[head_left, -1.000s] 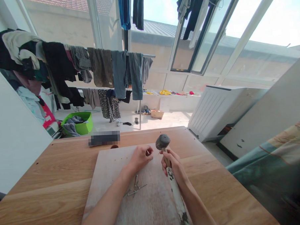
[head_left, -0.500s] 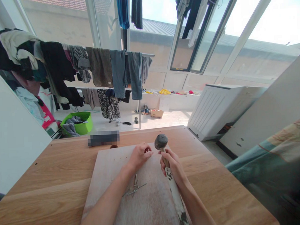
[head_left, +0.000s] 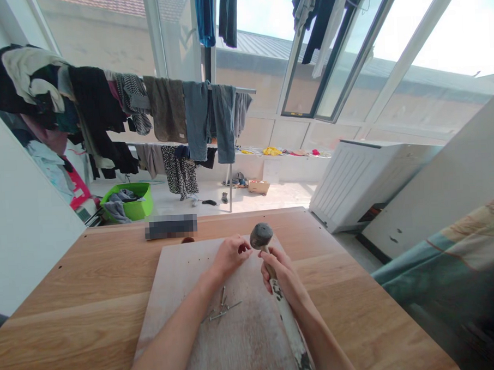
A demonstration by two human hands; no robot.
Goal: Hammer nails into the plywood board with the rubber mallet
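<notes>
My right hand (head_left: 278, 265) is closed around the worn, white-flecked handle of a hammer (head_left: 261, 236). Its dark, rounded head is raised just right of my left hand (head_left: 235, 251). The left hand rests near the far edge of a pale wooden board (head_left: 245, 338), thumb and fingertips pinched together; whatever they hold is too small to make out. On the board, beside my left forearm, lies a loose pile of several nails (head_left: 222, 312). A row of small dark dots marks the board left of that hand.
The board lies on a wood-grain table (head_left: 342, 301). A blurred-out dark object (head_left: 171, 227) sits by the far edge. Beyond are a clothes rack with laundry (head_left: 168, 109), a green basket (head_left: 139, 203) and a white ribbed cabinet (head_left: 333, 186). A curtain (head_left: 447, 263) hangs at right.
The hammer's head has shifted slightly left and down towards my left hand, the right hand moving with it. My left hand has stayed almost in place; the nails lie as before.
</notes>
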